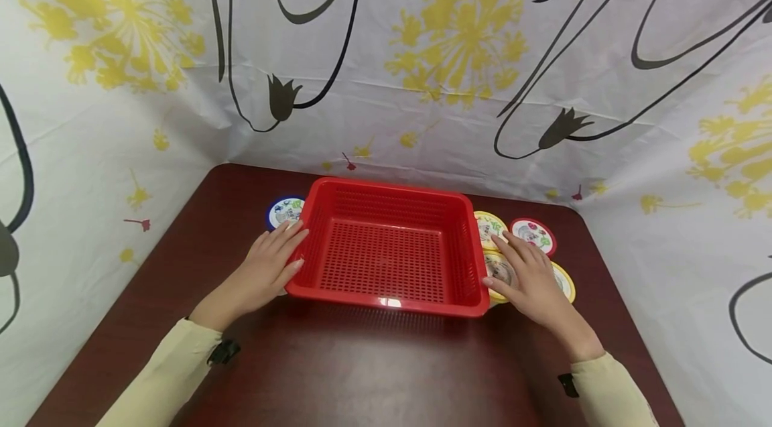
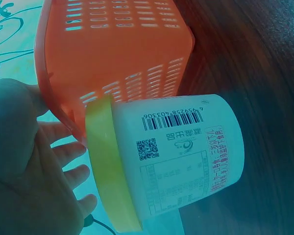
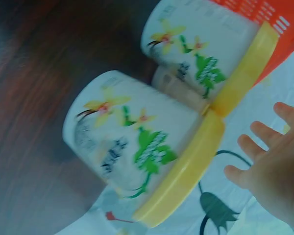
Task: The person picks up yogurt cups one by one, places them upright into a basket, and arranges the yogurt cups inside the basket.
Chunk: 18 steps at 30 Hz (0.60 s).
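Note:
A red plastic basket (image 1: 386, 202) stands mid-table, its bare slotted floor showing. At its left rim rests my left hand (image 1: 259, 273), fingers extended; in the left wrist view the fingertips reach the basket's edge beside a white tub (image 2: 181, 156) with a yellow lid. My right hand (image 1: 537, 283) is spread by the right rim, thumb tip close to it, above yellow-lidded tubs (image 1: 490, 222). The right wrist view has two of these white tubs (image 3: 122, 132) with flower and green leaf prints, the fingers apart from them.
A blue-lidded tub (image 1: 283, 211) stands left of the basket. Over on the right are a red-lidded tub (image 1: 535, 234) and another yellow-lidded one (image 1: 565, 283). A patterned cloth (image 1: 362, 78) hangs behind and beside the dark wooden table (image 1: 374, 373).

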{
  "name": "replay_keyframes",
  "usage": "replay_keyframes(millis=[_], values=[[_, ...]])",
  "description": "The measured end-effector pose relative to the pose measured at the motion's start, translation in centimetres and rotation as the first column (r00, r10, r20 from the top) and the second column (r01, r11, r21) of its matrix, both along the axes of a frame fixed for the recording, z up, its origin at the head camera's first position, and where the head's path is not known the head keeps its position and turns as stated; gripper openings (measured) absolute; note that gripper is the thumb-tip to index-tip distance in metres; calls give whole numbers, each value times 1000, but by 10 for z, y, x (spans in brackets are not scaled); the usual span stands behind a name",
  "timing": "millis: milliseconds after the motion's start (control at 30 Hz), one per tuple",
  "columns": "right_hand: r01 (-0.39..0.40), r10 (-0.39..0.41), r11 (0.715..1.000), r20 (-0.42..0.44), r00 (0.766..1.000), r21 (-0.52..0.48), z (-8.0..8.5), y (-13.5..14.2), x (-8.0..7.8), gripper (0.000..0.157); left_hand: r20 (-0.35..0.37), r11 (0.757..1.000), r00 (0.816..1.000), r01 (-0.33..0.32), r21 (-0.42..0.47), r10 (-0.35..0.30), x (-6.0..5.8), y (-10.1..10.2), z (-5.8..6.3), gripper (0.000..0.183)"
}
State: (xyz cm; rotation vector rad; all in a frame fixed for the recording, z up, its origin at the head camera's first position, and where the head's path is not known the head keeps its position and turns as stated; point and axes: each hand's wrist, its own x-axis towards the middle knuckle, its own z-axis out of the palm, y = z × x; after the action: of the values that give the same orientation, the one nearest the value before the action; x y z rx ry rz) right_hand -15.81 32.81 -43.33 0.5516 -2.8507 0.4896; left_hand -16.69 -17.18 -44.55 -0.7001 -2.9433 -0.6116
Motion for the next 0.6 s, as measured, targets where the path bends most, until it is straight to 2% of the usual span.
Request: replay_keyframes(millis=[333,600], values=[[-6,6,1000,-3,1000,-9,-12,14,8,77,1,1000,1000,-12,21,12,5,-1,0,69],[6,-6,1000,35,999,0,-21,19,12,86,-4,1000,1000,-8,26,8,6,-1,-1,67]])
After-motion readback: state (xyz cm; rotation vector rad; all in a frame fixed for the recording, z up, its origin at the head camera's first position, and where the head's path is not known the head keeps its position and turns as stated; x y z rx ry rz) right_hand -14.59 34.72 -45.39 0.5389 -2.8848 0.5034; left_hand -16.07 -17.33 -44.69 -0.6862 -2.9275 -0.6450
